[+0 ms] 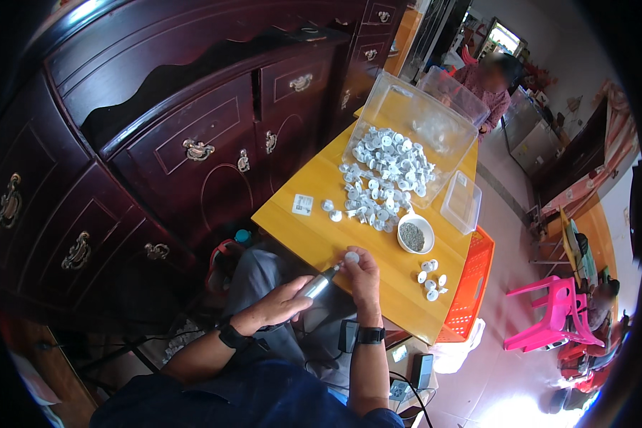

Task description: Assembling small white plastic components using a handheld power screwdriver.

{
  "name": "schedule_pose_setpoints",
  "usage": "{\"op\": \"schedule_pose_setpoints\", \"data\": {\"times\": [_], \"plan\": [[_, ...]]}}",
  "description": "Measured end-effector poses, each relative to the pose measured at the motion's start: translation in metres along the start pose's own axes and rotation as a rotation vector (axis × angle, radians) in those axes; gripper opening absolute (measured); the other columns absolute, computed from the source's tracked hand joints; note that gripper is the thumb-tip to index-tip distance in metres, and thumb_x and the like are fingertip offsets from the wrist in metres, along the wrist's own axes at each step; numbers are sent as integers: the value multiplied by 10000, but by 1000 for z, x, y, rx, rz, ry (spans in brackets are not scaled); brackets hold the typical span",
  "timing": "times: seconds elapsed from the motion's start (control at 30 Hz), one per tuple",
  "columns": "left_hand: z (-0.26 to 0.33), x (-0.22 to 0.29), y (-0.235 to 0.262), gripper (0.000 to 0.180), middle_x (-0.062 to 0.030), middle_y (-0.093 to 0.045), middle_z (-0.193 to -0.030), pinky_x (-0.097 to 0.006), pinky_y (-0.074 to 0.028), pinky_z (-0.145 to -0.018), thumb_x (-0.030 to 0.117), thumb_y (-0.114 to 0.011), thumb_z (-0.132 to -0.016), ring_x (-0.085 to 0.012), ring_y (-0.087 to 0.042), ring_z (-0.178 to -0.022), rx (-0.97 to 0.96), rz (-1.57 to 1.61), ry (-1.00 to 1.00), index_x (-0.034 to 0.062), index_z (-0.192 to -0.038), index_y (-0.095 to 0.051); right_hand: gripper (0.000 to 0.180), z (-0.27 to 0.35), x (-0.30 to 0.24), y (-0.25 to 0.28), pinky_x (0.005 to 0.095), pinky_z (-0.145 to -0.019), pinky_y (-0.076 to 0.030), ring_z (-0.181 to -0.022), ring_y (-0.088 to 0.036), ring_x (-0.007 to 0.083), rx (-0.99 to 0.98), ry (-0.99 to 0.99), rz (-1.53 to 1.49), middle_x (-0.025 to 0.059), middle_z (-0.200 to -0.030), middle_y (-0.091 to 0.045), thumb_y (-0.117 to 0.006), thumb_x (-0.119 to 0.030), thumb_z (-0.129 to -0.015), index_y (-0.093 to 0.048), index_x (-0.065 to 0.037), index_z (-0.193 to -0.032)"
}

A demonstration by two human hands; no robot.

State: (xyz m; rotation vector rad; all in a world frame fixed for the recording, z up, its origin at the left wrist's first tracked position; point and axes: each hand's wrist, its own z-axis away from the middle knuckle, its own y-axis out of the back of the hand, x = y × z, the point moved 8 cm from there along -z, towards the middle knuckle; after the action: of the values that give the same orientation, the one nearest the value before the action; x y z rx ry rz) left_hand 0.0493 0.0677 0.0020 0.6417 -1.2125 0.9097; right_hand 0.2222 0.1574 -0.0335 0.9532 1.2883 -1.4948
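Note:
My left hand (pixel 284 301) is closed around a silver cylindrical power screwdriver (pixel 316 287) with a dark tip. Between the fingers of my right hand (pixel 364 277) is a small white round plastic piece (pixel 351 257). The screwdriver's tip points at this piece, close to it; whether they touch is too small to tell. Both hands are at the near edge of the yellow table (pixel 292 227). Beyond them a large pile of similar white pieces (pixel 381 185) spills out of a tipped clear plastic bin (pixel 446 132). A white bowl (pixel 425 226) of small grey metal bits stands beside the pile.
Several white pieces (pixel 431 282) lie apart at the table's right. A clear lid-like tray (pixel 461 203) rests near the right edge, above an orange crate (pixel 471 285). A dark wooden cabinet (pixel 185 135) borders the left. Another person (pixel 488 89) sits at the far end; a pink stool (pixel 549 314) stands right.

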Motion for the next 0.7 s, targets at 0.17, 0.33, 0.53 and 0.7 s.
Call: {"op": "schedule_pose_setpoints", "data": {"times": [0.17, 0.33, 0.53, 0.7], "plan": [[0, 3, 1, 535, -16, -533, -894, -249, -478, -599, 139, -504, -969, -89, -546, -647, 11, -10, 22, 32, -1467, -340, 124, -1, -1, -1, 204, -731, -530, -808, -622, 83, -3, 19, 5, 37, -992, -674, -564, -39, -987, -622, -14, -1094], [-1, 1, 2, 536, -17, -534, -893, -252, -477, -595, 141, -504, -965, -92, -547, -643, 15, -9, 24, 30, -1464, -345, 104, -1, -2, -3, 204, -726, -528, -809, -621, 76, -9, 28, 34, 24, -971, -669, -569, -43, -987, -626, -17, -1070], [-2, -1, 3, 523, -14, -532, -890, -247, -470, -587, 144, -499, -969, -86, -547, -645, 10, -9, 34, 39, -1460, -357, 92, -1, -3, -3, 204, -724, -525, -810, -622, 76, 5, 36, 57, 17, -953, -666, -570, -43, -987, -629, -17, -1053], [-1, 0, 3, 516, -11, -533, -875, -240, -466, -583, 154, -499, -975, -80, -549, -645, 14, -15, 40, 42, -1459, -359, 92, 0, -4, -4, 219, -753, -523, -829, -642, 99, 3, 48, 86, 26, -949, -674, -584, -57, -978, -631, -21, -1048]]}}
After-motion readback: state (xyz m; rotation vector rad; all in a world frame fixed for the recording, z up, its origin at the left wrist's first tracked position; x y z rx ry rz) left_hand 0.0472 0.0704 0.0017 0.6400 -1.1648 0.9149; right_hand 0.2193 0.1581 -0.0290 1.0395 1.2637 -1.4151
